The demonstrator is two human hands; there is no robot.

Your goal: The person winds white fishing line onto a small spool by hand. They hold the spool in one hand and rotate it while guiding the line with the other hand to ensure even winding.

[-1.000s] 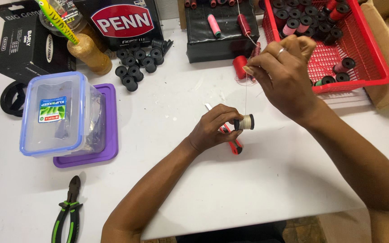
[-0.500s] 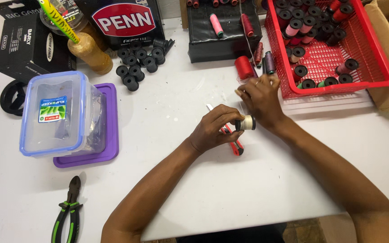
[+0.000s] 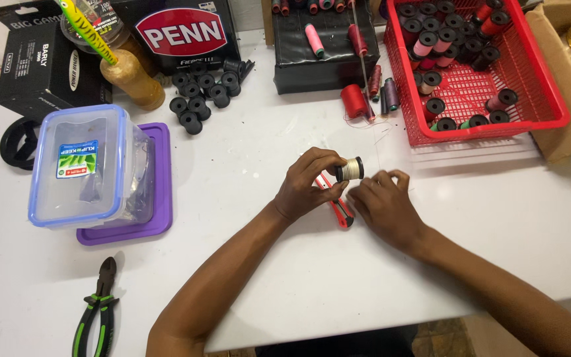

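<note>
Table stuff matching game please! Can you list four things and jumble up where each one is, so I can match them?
Things:
1. pliers
2. cream thread spool
3. red basket
4. clear box

Places:
A. on the purple lid
B. far right side, holding spools
C. near left corner of the white table
D. in the left hand, close to the right hand

Pairs: 1-C, 2-D, 3-B, 4-A
</note>
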